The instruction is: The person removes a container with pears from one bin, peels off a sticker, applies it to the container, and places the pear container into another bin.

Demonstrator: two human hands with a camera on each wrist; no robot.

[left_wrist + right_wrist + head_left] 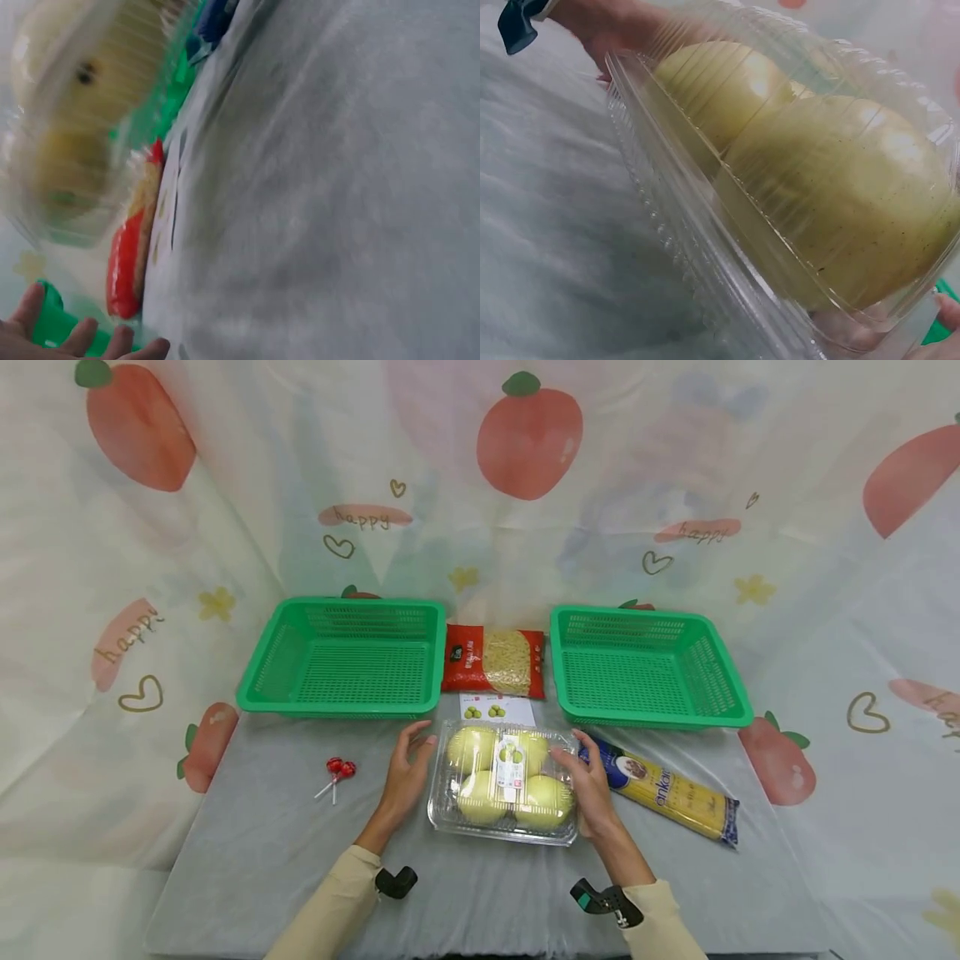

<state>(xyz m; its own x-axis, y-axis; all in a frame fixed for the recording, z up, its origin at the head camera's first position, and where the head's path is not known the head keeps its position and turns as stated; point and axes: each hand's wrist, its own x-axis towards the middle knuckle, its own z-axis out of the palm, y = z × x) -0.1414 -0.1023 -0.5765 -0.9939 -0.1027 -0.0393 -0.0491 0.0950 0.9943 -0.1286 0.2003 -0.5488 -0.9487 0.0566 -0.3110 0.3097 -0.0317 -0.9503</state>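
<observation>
Fruit box [510, 781] in grasp — a person's right hand [591, 789] grips the clear plastic by its right side, thumb on top, while the left hand [405, 777], fingers apart and holding nothing, hovers just beside the opposite side. The box is between both hands — in front of the red bag [468, 670], near the yellow packet [667, 789].
</observation>
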